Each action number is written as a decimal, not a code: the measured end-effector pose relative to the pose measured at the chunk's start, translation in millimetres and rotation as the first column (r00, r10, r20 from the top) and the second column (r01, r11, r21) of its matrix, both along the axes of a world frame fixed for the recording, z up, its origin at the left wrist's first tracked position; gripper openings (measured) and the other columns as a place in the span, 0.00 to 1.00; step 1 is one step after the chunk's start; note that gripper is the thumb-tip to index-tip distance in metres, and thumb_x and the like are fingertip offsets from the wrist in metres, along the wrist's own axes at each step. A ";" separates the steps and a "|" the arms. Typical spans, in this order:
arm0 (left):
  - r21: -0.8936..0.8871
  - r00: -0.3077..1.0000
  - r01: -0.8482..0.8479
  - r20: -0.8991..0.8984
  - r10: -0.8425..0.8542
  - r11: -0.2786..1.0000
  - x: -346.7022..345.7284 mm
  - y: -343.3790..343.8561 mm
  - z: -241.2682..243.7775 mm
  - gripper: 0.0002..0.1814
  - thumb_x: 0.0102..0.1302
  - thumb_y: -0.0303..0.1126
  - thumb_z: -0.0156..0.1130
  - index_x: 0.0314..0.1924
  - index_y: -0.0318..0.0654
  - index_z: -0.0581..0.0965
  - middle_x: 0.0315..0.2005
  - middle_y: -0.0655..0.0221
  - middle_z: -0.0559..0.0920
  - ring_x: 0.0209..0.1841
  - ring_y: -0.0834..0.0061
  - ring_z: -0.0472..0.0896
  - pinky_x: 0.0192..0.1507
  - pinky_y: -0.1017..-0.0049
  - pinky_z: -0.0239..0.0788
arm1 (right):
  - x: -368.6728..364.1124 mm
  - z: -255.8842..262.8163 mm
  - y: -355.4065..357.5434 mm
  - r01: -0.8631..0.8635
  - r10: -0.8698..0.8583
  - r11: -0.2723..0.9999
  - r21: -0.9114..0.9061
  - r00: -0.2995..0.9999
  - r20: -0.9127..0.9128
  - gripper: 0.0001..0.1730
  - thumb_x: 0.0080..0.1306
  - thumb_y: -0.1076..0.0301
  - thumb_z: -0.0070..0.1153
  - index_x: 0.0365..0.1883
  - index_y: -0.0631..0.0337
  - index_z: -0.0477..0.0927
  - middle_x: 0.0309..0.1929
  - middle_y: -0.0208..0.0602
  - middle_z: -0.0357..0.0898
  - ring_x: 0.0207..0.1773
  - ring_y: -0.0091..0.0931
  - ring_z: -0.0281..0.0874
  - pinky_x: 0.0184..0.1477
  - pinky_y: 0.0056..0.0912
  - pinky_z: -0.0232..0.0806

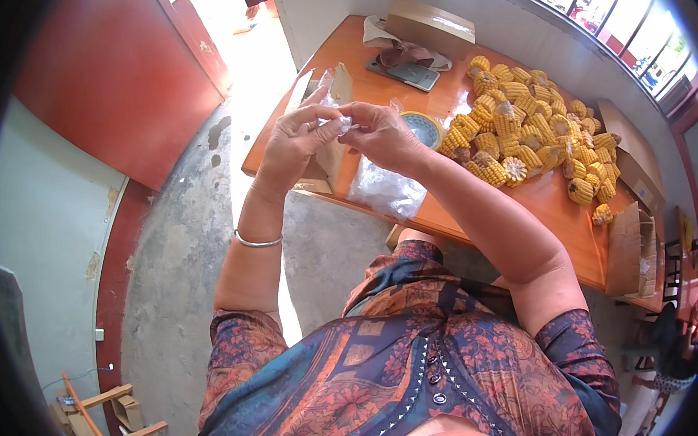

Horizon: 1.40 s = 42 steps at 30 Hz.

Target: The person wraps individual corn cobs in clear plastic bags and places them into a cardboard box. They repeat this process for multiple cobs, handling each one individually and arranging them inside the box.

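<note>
My left hand and my right hand meet above the table's near left part. Between them they pinch a bunched piece of clear plastic film, apparently part of a thin bag. Below and behind the hands stands an open cardboard box, partly hidden by them. A roll of tape lies just past my right hand. Under my right wrist, clear plastic bags lie flat at the table's near edge.
A large heap of yellow corn cob pieces covers the right half of the wooden table. Cardboard boxes stand at the back and right end. A phone and cloth lie near the back.
</note>
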<state>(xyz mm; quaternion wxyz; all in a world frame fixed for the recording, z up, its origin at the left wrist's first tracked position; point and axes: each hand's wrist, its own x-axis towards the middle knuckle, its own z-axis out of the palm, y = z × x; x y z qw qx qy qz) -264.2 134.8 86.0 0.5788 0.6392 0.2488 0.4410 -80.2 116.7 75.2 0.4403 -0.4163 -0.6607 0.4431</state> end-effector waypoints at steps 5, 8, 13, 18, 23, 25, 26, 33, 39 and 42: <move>-0.110 0.987 -0.008 0.160 0.026 0.994 0.3 5.0 -4.4 0.26 0.67 0.35 0.65 0.61 0.35 0.69 0.65 0.42 0.64 0.64 0.65 0.68 0.65 0.73 0.58 | 21.0 -12.6 -10.5 0.176 -0.183 0.983 -0.049 0.958 -0.220 0.09 0.70 0.71 0.56 0.45 0.66 0.81 0.36 0.34 0.83 0.37 0.19 0.80 0.38 0.22 0.75; -0.153 0.998 -0.063 -0.004 0.063 0.986 -0.6 12.9 -11.6 0.30 0.71 0.41 0.61 0.65 0.34 0.63 0.56 0.53 0.74 0.58 0.73 0.71 0.61 0.75 0.62 | 50.0 -14.0 -25.3 0.181 -0.233 0.969 -0.170 0.899 -0.371 0.08 0.71 0.71 0.55 0.45 0.65 0.81 0.41 0.37 0.84 0.40 0.22 0.83 0.39 0.25 0.77; 0.162 0.895 -0.166 -0.389 0.218 0.973 9.9 20.8 -11.2 0.29 0.73 0.49 0.57 0.61 0.32 0.70 0.50 0.62 0.78 0.52 0.76 0.74 0.55 0.77 0.64 | 98.3 -26.1 -56.4 0.180 -0.305 0.948 -0.263 0.749 -0.587 0.09 0.69 0.69 0.60 0.43 0.63 0.81 0.39 0.33 0.83 0.40 0.19 0.80 0.37 0.23 0.75; 0.412 0.756 -0.231 -0.494 0.429 0.882 16.5 9.3 -2.4 0.26 0.70 0.45 0.61 0.58 0.31 0.74 0.49 0.55 0.81 0.50 0.67 0.81 0.52 0.69 0.71 | 142.4 -36.4 -90.2 0.351 -0.421 0.906 -0.238 0.675 -0.605 0.09 0.69 0.70 0.59 0.45 0.62 0.82 0.40 0.31 0.83 0.41 0.18 0.79 0.41 0.23 0.74; 0.621 0.459 -0.225 -0.612 0.644 0.751 24.9 -6.0 17.9 0.22 0.68 0.43 0.62 0.55 0.34 0.77 0.53 0.52 0.81 0.53 0.56 0.81 0.53 0.64 0.72 | 181.7 -52.4 -121.6 0.400 -0.418 0.894 -0.203 0.577 -0.701 0.05 0.71 0.70 0.56 0.40 0.60 0.81 0.37 0.30 0.82 0.37 0.20 0.80 0.35 0.22 0.75; 0.807 0.412 -0.146 -0.476 0.777 0.572 18.2 0.7 11.6 0.19 0.67 0.41 0.62 0.51 0.36 0.79 0.52 0.54 0.81 0.53 0.56 0.80 0.54 0.63 0.71 | 186.0 -52.4 -133.8 0.469 -0.501 0.845 -0.258 0.524 -0.689 0.05 0.71 0.69 0.56 0.39 0.60 0.81 0.37 0.31 0.82 0.34 0.21 0.80 0.31 0.22 0.75; 0.878 0.397 -0.105 -0.393 0.829 0.467 18.6 1.8 8.6 0.17 0.67 0.41 0.63 0.49 0.37 0.81 0.51 0.55 0.82 0.53 0.56 0.80 0.54 0.63 0.70 | 187.6 -50.3 -141.2 0.492 -0.538 0.823 -0.284 0.514 -0.668 0.05 0.71 0.68 0.57 0.39 0.60 0.81 0.37 0.31 0.82 0.34 0.21 0.80 0.30 0.23 0.75; 0.592 0.918 -0.177 -0.189 0.349 0.787 94.6 -58.1 6.0 0.17 0.65 0.35 0.67 0.51 0.35 0.79 0.48 0.64 0.82 0.44 0.75 0.81 0.42 0.75 0.73 | 192.4 -61.9 -173.1 0.549 -0.621 0.767 -0.332 0.508 -0.596 0.08 0.71 0.66 0.56 0.42 0.61 0.79 0.35 0.32 0.81 0.31 0.21 0.80 0.30 0.24 0.76; 0.075 0.937 0.347 -0.075 -0.342 0.935 203.4 -113.7 -41.3 0.19 0.67 0.30 0.65 0.55 0.29 0.75 0.45 0.64 0.82 0.39 0.80 0.80 0.41 0.80 0.74 | 174.6 -51.9 -189.1 0.485 -0.531 0.836 -0.256 0.600 -0.598 0.08 0.70 0.68 0.58 0.42 0.64 0.79 0.35 0.34 0.81 0.32 0.23 0.80 0.30 0.25 0.75; -0.012 0.939 0.312 0.158 -0.307 0.950 232.8 -112.7 -59.6 0.13 0.70 0.29 0.60 0.51 0.31 0.75 0.41 0.64 0.83 0.36 0.79 0.81 0.40 0.80 0.75 | 184.7 -52.4 -205.5 0.538 -0.580 0.801 -0.263 0.585 -0.567 0.07 0.70 0.70 0.57 0.41 0.64 0.79 0.34 0.33 0.81 0.31 0.21 0.79 0.29 0.23 0.75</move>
